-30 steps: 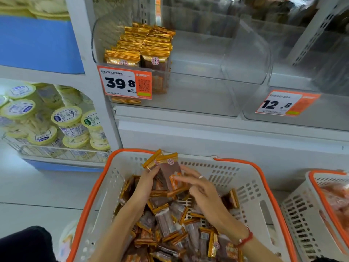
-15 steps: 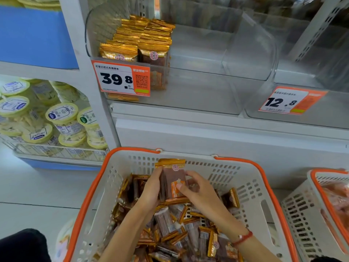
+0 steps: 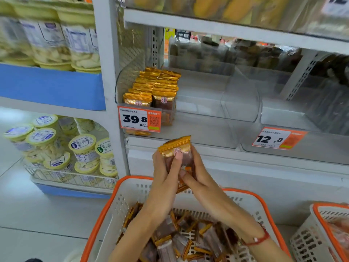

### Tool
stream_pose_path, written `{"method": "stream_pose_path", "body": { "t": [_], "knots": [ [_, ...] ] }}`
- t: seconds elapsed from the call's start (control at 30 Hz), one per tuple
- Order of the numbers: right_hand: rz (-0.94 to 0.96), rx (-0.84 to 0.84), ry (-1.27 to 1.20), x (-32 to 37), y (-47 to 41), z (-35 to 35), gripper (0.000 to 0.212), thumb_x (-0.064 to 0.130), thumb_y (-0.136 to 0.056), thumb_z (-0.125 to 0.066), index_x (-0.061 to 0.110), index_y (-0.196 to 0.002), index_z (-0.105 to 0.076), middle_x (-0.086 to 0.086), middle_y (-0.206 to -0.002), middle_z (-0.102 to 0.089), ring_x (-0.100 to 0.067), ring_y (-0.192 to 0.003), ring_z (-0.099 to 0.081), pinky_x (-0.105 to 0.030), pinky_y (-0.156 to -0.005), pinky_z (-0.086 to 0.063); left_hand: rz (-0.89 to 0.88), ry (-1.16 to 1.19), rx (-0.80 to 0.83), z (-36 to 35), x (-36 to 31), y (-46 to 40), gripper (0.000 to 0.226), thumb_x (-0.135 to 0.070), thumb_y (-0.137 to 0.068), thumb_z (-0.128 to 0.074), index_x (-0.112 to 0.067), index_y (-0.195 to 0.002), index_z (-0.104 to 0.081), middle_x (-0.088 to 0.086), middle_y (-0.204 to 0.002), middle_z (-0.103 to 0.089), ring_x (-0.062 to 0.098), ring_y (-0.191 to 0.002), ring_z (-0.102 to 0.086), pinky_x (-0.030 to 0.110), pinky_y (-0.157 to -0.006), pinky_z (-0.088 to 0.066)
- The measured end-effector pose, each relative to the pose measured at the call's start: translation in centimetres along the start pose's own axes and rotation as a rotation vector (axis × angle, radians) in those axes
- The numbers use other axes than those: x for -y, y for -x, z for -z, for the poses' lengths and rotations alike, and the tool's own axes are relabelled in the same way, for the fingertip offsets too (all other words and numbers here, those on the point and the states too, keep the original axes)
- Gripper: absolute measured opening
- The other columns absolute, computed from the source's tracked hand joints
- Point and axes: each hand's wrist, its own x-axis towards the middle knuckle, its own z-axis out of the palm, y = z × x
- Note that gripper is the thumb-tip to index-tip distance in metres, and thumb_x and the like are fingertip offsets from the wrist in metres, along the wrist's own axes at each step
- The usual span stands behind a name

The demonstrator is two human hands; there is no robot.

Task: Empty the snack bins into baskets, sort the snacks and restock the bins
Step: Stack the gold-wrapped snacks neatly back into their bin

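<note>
I see the white shelving unit [image 3: 111, 87] filling most of the view, its upright post splitting jar stock on the left from clear bins on the right. The clear bin [image 3: 207, 114] on the middle shelf carries a price tag reading 39.8 [image 3: 139, 119] on its front left corner; inside it, against the left wall, stands a neat block of gold-edged snack packs [image 3: 156, 87], while the rest of that bin's floor shows bare plastic. To its right sits a second clear bin [image 3: 302, 129] with a price tag reading 12.8 [image 3: 277, 138].

Below the shelf I have a white basket with an orange rim [image 3: 105, 210], loosely piled with more of the same brown-and-gold packs [image 3: 179, 241], lying every which way. A second basket [image 3: 321, 233] pokes in at the lower right; its contents are too blurred for me to name.

Left of the post, jars with pale yellow lids [image 3: 56, 146] crowd a wire tray and the shelf above it.

Above the basket's far rim and below the bin's front lip, I hold a small stack of snack packs [image 3: 177, 154] upright between both hands. My left hand [image 3: 164, 173] clamps the stack's left side, thumb laid up across its face. My right hand [image 3: 196, 178] wraps the right side, fingers curled behind, thumb pressing the lower front. A red cord bracelet [image 3: 258, 240] circles my right wrist.
</note>
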Motion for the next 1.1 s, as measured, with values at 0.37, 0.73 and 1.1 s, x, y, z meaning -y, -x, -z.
{"method": "stream_pose_path", "body": {
  "t": [0.37,0.73,1.1],
  "knots": [
    [0.267,-0.118,0.121,10.6,-7.8,4.6,0.041,0.008,-0.091,-0.062,0.019,-0.127,-0.044,0.015,-0.111,-0.060,0.011,-0.097,-0.060,-0.011,-0.078,-0.049,-0.517,-0.574,-0.087,2.7,-10.8,-9.3,0.062,-0.077,-0.087,-0.032,-0.025,-0.098,-0.064,0.000,-0.095,-0.063,0.022,-0.096,-0.059,0.049,-0.089,-0.048],
    [0.057,-0.145,0.351,8.6,-17.1,6.9,0.067,0.020,-0.065,-0.089,0.025,-0.118,-0.049,0.011,-0.099,-0.063,-0.009,-0.088,-0.062,-0.022,-0.071,-0.051,-0.509,-1.141,-0.211,7.0,-11.5,-14.2,0.062,-0.044,-0.088,-0.065,-0.026,-0.142,-0.041,-0.002,-0.140,-0.051,0.018,-0.126,-0.046,0.037,-0.102,-0.040],
    [-0.222,0.081,0.265,8.5,-18.3,6.0,0.058,0.007,-0.083,-0.074,0.017,-0.131,-0.045,-0.001,-0.121,-0.058,-0.017,-0.111,-0.060,-0.029,-0.089,-0.055,-0.471,-0.997,-0.540,9.8,-4.3,-10.5,0.087,-0.066,-0.087,-0.048,-0.016,-0.153,-0.024,0.000,-0.158,-0.022,0.015,-0.144,-0.018,0.031,-0.113,-0.023]
  ]
}}
